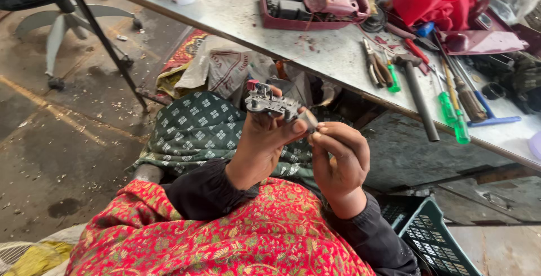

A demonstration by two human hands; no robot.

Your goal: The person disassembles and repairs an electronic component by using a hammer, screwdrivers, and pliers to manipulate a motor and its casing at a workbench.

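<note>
**Steadying a small metal part between two hands**

I had the small grey metal assembly [272, 105] up in the air in front of my lap, below and well clear of the near edge of the bench [332, 56], not resting on anything. My left hand [260, 143] carried it: the fingers were clamped on its underside and end, thumb tip pressed against the part's right end. My right hand [338, 160] met it from the other side, the fingers drawn together in a pinch at that same right end, touching a small rounded piece there. I could not tell whether that piece was joined to the assembly or loose.

To do this well, I judged the left hand had to be the vice and nothing else, wrist locked, with the part tilted so its top face, with the red-capped post, stayed towards the camera. The right-hand pinch needed to be light and square to the end of the part; a skewed push would likely have twisted it out of the left grip. Working over the patterned green cloth [197, 127] on my lap was sensible, since a dropped bit would land there rather than on the littered floor [62, 141].

The hammer [420, 93], the green-handled screwdrivers [453, 115] and the pliers [376, 67] lay near the bench's near edge, within reach to my right, and the open red casing [315, 0] sat further back.
</note>
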